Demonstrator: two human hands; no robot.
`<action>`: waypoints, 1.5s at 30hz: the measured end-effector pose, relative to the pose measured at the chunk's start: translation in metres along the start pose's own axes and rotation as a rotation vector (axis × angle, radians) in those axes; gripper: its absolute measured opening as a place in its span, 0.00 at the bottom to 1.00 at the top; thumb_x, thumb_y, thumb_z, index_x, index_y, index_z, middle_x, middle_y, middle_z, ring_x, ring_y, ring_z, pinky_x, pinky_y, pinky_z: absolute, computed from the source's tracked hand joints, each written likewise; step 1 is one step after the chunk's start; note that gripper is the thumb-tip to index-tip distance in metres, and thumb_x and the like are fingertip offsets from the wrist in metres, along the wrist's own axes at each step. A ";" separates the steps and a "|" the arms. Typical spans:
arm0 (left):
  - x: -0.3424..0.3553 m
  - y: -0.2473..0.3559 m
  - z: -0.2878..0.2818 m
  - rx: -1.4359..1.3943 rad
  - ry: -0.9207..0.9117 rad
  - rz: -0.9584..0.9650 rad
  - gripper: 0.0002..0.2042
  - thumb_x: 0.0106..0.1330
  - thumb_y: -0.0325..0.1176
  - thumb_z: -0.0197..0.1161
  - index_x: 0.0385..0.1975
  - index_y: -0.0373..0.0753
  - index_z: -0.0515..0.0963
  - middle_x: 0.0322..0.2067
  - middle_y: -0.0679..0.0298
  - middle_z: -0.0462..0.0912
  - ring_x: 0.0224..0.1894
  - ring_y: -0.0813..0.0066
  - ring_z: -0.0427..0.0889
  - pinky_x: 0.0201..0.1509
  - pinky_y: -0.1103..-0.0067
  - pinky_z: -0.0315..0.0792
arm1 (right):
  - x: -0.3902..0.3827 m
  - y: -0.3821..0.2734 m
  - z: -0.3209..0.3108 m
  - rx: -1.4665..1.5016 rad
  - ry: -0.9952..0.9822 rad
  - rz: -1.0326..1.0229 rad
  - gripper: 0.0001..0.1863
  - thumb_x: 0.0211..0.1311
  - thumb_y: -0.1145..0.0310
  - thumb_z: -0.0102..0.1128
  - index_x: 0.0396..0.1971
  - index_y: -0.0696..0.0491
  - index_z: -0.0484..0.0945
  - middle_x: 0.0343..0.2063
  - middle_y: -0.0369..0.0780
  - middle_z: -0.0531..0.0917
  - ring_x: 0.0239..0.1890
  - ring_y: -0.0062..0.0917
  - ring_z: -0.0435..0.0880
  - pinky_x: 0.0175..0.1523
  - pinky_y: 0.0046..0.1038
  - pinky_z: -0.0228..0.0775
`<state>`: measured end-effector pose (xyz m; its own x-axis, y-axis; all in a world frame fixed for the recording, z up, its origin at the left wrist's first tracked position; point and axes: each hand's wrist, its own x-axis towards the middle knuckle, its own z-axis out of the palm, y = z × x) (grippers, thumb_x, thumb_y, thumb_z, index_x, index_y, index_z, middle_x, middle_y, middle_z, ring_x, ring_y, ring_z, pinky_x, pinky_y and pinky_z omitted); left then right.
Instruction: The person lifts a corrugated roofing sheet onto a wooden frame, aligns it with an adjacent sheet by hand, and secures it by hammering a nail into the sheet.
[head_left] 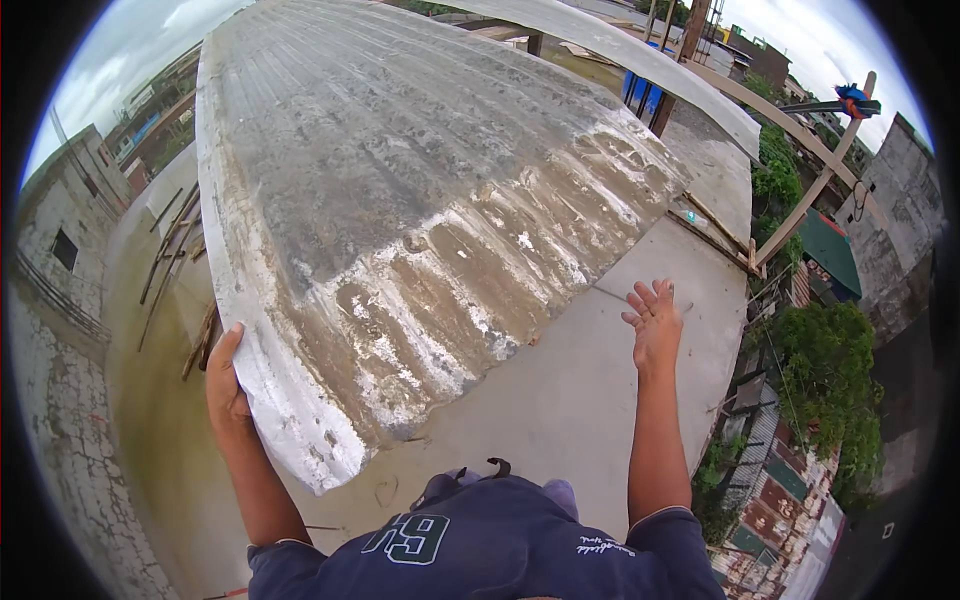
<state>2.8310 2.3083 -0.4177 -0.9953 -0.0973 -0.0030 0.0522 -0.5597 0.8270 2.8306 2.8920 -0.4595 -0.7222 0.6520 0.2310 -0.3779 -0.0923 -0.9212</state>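
A long corrugated metal roofing sheet point(400, 190), grey and crusted with white and brown patches, stretches away in front of me. My left hand point(228, 375) grips its left edge near the close corner, with the thumb on top and the other fingers hidden underneath. The near edge of the sheet is ragged and seems raised above the concrete slab point(560, 400). My right hand point(656, 320) reaches forward, apart from the sheet's near right side. Its fingers are spread, and nothing is in it.
Wooden poles point(170, 260) lie on the floor at the left, beside a block wall point(60, 250). Two thin sticks point(715, 225) rest at the slab's right side. A crossed timber frame point(815, 180) stands there, with trees point(830, 370) and rusty roofs point(780, 490) below the edge.
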 end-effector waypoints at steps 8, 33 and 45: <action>-0.104 0.000 0.074 0.413 0.052 0.291 0.33 0.70 0.46 0.58 0.66 0.27 0.62 0.59 0.51 0.74 0.59 0.66 0.76 0.63 0.73 0.69 | 0.084 -0.001 0.041 0.544 -0.446 0.282 0.50 0.67 0.31 0.45 0.71 0.60 0.52 0.68 0.47 0.65 0.68 0.39 0.66 0.70 0.43 0.58; -0.151 -0.021 0.170 0.735 0.688 0.247 0.25 0.65 0.30 0.55 0.61 0.27 0.68 0.49 0.56 0.81 0.46 0.69 0.82 0.54 0.75 0.75 | 0.188 -0.038 0.031 0.537 -0.344 0.334 0.16 0.70 0.68 0.57 0.54 0.56 0.72 0.46 0.40 0.80 0.45 0.26 0.83 0.47 0.34 0.82; -0.150 -0.050 0.122 0.621 0.546 0.256 0.26 0.65 0.28 0.53 0.63 0.26 0.66 0.49 0.52 0.81 0.44 0.67 0.84 0.52 0.74 0.76 | 0.184 -0.027 0.033 0.609 -0.416 0.234 0.13 0.68 0.69 0.58 0.46 0.63 0.77 0.40 0.40 0.81 0.39 0.22 0.81 0.43 0.28 0.77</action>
<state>2.9677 2.4506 -0.3899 -0.7722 -0.6294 0.0872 0.0565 0.0687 0.9960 2.6889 2.9898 -0.3815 -0.9353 0.2392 0.2608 -0.3534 -0.6689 -0.6540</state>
